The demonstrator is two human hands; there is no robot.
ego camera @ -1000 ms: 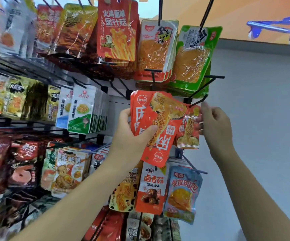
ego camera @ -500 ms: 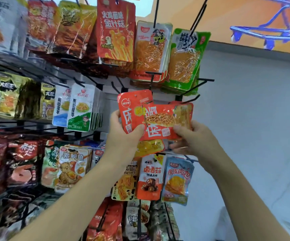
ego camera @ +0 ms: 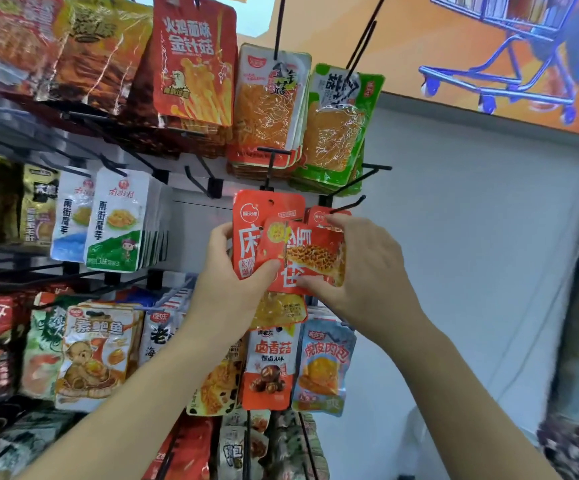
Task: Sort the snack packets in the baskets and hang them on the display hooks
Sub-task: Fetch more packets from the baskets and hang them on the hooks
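My left hand (ego camera: 236, 271) grips a stack of orange-red snack packets (ego camera: 246, 233) in front of the display rack, thumb on the front. My right hand (ego camera: 361, 271) pinches the front orange-red packet (ego camera: 312, 258) of that stack, thumb under its lower edge and fingers over its top right corner. Just above right of the packets juts a bare black hook (ego camera: 350, 204); another orange packet (ego camera: 319, 213) hangs behind my right fingers.
The rack is packed with hanging snack packets: red enoki packets (ego camera: 191, 64) and green ones (ego camera: 336, 126) above, white packets (ego camera: 118, 220) at left, orange and blue packets (ego camera: 322, 365) below. A grey wall (ego camera: 489, 271) lies to the right.
My right hand left the hanging packet at the hook and took hold of the front packet in my left hand's stack, turning it from tilted to more level. Both hands shifted slightly.
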